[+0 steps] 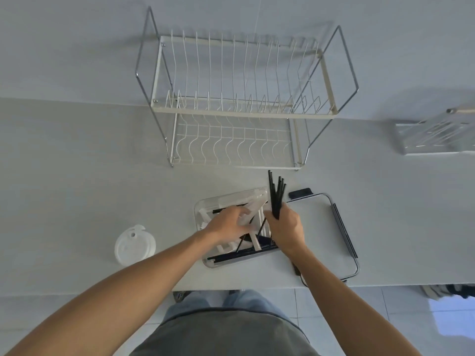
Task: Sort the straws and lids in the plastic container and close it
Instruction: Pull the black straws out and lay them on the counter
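Note:
A clear plastic container (203,209) sits on the white counter near its front edge, holding white lids and black straws jumbled together. My right hand (285,228) grips a bundle of several black straws (276,194) that stick up and away over the container's right side. My left hand (227,220) reaches into the container and holds a stack of clear white lids (253,202) there. More black straws (231,255) lie along the container's near wall. The container's flat cover (316,227), with a dark clip and a wire latch, lies on the counter just to the right.
A small stack of round white cup lids (134,245) rests on the counter to the left. A two-tier wire dish rack (239,104) stands behind the container against the wall. Another wire rack (437,134) is at the far right. The counter's front edge runs just below the container.

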